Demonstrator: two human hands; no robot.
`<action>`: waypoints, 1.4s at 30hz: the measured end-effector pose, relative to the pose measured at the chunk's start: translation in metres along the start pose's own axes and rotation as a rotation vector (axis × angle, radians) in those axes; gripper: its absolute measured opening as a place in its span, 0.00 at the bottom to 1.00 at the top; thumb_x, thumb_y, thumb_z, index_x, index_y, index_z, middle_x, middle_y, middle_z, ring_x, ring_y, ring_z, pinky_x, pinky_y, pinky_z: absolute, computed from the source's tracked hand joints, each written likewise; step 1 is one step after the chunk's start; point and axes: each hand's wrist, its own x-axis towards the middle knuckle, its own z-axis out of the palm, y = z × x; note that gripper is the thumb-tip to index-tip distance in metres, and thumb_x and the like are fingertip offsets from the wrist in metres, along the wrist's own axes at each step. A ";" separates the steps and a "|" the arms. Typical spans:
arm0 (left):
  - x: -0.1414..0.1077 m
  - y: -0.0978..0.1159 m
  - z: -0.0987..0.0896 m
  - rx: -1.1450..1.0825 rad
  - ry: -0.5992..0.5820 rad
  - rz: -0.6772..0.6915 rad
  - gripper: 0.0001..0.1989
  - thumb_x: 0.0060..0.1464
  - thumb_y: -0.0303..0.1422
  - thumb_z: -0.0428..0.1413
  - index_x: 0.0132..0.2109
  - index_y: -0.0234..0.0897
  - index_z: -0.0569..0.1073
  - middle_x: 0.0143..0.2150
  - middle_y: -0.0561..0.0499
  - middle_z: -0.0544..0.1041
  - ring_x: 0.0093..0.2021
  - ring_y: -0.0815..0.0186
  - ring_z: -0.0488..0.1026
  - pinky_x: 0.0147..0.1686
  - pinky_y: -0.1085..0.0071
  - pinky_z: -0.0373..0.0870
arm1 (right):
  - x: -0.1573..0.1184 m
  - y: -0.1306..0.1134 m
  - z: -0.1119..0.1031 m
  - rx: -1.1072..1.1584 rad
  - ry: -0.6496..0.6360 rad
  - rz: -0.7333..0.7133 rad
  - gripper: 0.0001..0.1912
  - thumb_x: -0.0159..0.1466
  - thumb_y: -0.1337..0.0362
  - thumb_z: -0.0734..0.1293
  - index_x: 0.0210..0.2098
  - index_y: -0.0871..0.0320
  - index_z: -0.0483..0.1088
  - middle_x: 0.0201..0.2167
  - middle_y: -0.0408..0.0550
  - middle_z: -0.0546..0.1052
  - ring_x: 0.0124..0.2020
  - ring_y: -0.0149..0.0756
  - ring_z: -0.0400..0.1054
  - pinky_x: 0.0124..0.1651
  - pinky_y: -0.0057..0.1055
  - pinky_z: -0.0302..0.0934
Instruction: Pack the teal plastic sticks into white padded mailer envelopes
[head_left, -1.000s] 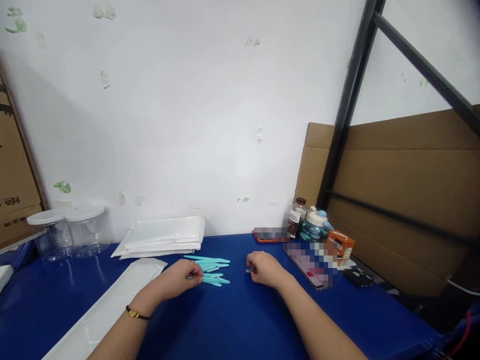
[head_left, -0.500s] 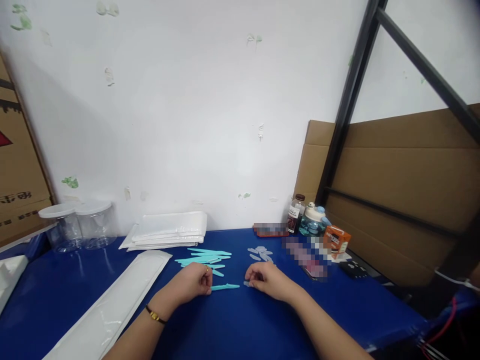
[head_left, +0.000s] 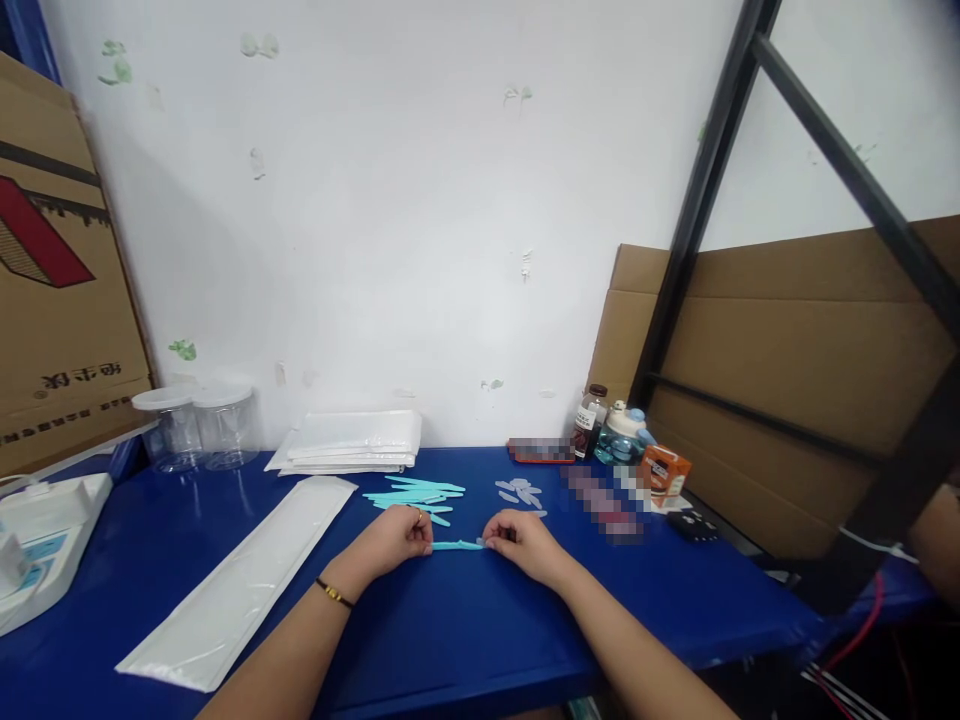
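My left hand (head_left: 399, 540) pinches one end of a slim teal eyebrow razor (head_left: 456, 546), which lies level just above the blue table. At its other end, my right hand (head_left: 521, 545) is closed on a small clear blade cap (head_left: 481, 541). The cap meets the razor's tip; how far it covers the blade is too small to tell. Behind my left hand is a loose pile of teal razors (head_left: 412, 492). Several clear caps (head_left: 519, 490) lie scattered behind my right hand.
A long white padded mailer (head_left: 240, 585) lies to the left, with stacked mailers (head_left: 349, 440) by the wall. Two lidded clear jars (head_left: 225, 430) and a white device (head_left: 56, 550) stand farther left. At right are a bottle (head_left: 589, 420), a jug (head_left: 621, 438) and an orange box (head_left: 664, 472).
My right hand has brought the cap leftward to the razor's tip, closing the gap between them. The camera view has shifted slightly to the left.
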 end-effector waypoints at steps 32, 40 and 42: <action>-0.003 -0.010 -0.012 0.368 0.243 0.012 0.07 0.52 0.32 0.50 0.33 0.39 0.73 0.36 0.50 0.72 0.42 0.62 0.66 0.39 0.71 0.60 | -0.012 0.054 -0.049 -0.257 0.154 0.113 0.05 0.54 0.70 0.64 0.30 0.58 0.72 0.31 0.46 0.71 0.31 0.33 0.64 0.35 0.28 0.57; -0.003 -0.005 -0.006 0.187 0.197 0.002 0.07 0.51 0.34 0.49 0.33 0.38 0.69 0.31 0.53 0.71 0.32 0.67 0.66 0.32 0.73 0.59 | 0.001 0.044 -0.023 -0.036 0.053 0.172 0.09 0.53 0.75 0.65 0.34 0.60 0.69 0.27 0.43 0.71 0.26 0.28 0.62 0.29 0.24 0.54; -0.002 0.000 -0.005 0.105 0.224 0.018 0.09 0.53 0.36 0.47 0.34 0.37 0.67 0.28 0.54 0.69 0.29 0.68 0.65 0.29 0.74 0.58 | 0.002 0.044 -0.021 -0.003 0.021 0.193 0.07 0.54 0.73 0.65 0.32 0.61 0.70 0.25 0.43 0.70 0.25 0.28 0.62 0.28 0.24 0.54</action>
